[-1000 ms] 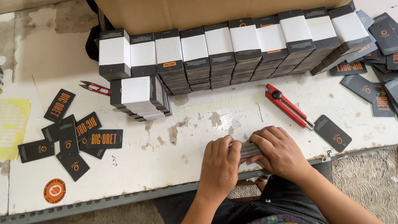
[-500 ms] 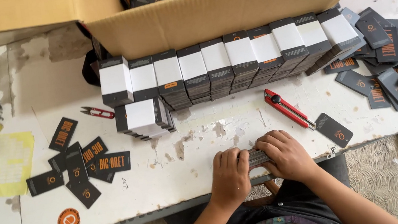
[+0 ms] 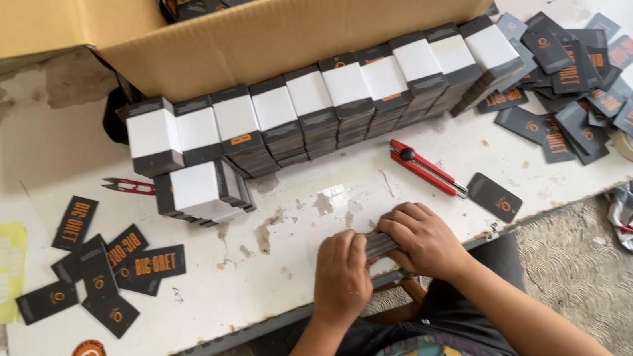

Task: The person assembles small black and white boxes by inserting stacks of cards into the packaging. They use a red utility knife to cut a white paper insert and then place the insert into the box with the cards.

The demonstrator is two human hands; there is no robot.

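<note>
At the table edge, the left hand and right hand both close on a stack of dark cards, pressing from each side to square it. Beyond lie a red cutter, banded bundles rowed against the carton, and loose cards.

bare tabletop lies open before the hands, walled by banded stacks and red cutter.

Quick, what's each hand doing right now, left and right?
Left hand: closed on one end of the small stack of dark cards.
Right hand: closed on the other end of the same stack.
</note>
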